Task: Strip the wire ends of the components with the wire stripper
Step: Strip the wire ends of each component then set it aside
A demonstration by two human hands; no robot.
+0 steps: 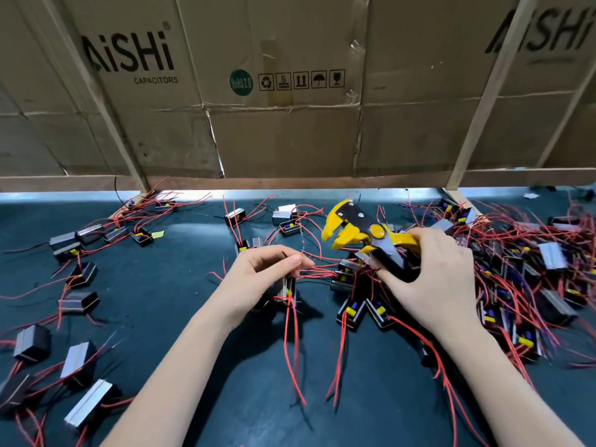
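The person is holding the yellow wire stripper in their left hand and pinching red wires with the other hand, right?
Not quite. The head view shows the yellow wire stripper in the right hand. The left hand is the one pinching the red wires.

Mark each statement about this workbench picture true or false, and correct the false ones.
1. The right hand holds the yellow wire stripper. True.
2. The left hand is empty. False: it holds a component and pinches its red wires.
3. The stripper's jaws are clamped on a wire. False: they stand open, with no wire between them.
4. Cardboard boxes stand behind the dark mat. True.
5. Most loose components are piled to the right. True.
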